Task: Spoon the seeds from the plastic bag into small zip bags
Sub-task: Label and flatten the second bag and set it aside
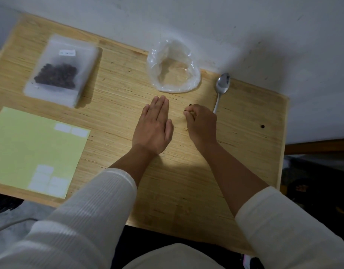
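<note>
Two hands [153, 125], one spoon [221, 88], one plastic bag [174, 68], one zip bag [60, 68].

Plain home room: small wooden table [244, 152] against scuffed white wall [264, 26].

Cream ribbed sleeves [93, 202] pushed up both forearms, hands bare.

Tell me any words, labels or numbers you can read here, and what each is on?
Nothing here can be read.
White label on the zip bag: there are marks, too blurred to read.
White stickers on the green sheet: they look blank.
Clear plastic bag and spoon: no writing visible.
</note>
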### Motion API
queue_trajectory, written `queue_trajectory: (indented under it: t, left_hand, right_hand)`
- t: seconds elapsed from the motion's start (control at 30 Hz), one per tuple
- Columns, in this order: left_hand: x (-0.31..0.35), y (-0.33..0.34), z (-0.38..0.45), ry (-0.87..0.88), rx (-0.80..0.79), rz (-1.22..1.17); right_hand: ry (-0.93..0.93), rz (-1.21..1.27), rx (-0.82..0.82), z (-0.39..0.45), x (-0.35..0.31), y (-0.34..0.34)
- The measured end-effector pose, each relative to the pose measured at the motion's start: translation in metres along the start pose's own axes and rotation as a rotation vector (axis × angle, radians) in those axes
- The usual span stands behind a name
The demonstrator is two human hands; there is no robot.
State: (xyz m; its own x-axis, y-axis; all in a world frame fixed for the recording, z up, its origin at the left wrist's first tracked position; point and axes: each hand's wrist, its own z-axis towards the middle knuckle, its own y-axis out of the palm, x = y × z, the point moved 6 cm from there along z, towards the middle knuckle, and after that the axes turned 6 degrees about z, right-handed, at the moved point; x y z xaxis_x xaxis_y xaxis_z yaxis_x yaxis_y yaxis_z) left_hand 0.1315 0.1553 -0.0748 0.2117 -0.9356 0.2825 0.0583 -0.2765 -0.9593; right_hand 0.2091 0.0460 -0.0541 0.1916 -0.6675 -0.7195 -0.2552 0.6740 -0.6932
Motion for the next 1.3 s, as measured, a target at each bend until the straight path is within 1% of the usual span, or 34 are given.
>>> queue_trajectory:
  t: [0.07, 0.1, 0.17, 0.3, 0.37, 0.4, 0.47, 0.53, 0.8, 0.87, 1.0, 1.1, 1.2, 1.3]
  left_hand:
    - [0.0, 0.0, 0.0, -0.001, 0.005, 0.002]
    - [0.0, 0.0, 0.0, -0.002, 0.006, 0.002]
    - [0.0, 0.0, 0.001, -0.004, 0.006, 0.005]
    - [0.0, -0.001, 0.0, -0.004, 0.006, 0.005]
    - [0.0, -0.002, 0.0, -0.005, 0.011, 0.0]
    - [0.0, -0.002, 0.0, -0.004, 0.012, -0.002]
    - [0.001, -0.001, 0.0, -0.003, 0.011, -0.004]
    - [0.0, 0.0, 0.001, -0.006, 0.013, -0.006]
    - [0.0, 0.0, 0.001, -0.006, 0.009, -0.014]
    - [0.0, 0.0, 0.0, -0.008, 0.002, -0.02]
    - [-0.001, 0.0, 0.0, -0.009, -0.008, -0.022]
    - [-0.001, 0.001, 0.001, -0.01, -0.031, -0.018]
    - [-0.002, 0.001, 0.001, -0.005, -0.038, -0.017]
    - [0.001, 0.001, -0.002, 0.042, -0.061, -0.004]
  right_hand:
    - [0.013, -0.018, 0.007, -0.001, -0.001, 0.0]
    - [0.035, 0.018, 0.03, -0.002, -0.001, -0.001]
    - [0.132, 0.17, 0.085, -0.004, -0.001, -0.007]
    - [0.451, 0.54, 0.116, -0.008, 0.009, -0.014]
    - [0.54, 0.697, 0.119, -0.009, 0.011, -0.015]
    - [0.556, 0.73, 0.111, -0.009, 0.011, -0.015]
    - [0.556, 0.704, 0.098, -0.006, 0.012, -0.015]
    - [0.523, 0.601, 0.111, -0.004, 0.013, -0.016]
    - [0.277, 0.185, 0.091, 0.005, 0.004, -0.01]
    - [0.241, 0.124, 0.098, 0.006, 0.003, -0.008]
    - [0.242, 0.1, 0.129, 0.003, 0.003, -0.005]
    - [0.284, 0.121, 0.14, 0.001, 0.003, -0.003]
    - [0.373, 0.249, 0.171, -0.006, 0.003, -0.005]
    - [0.471, 0.423, 0.197, -0.018, 0.005, -0.008]
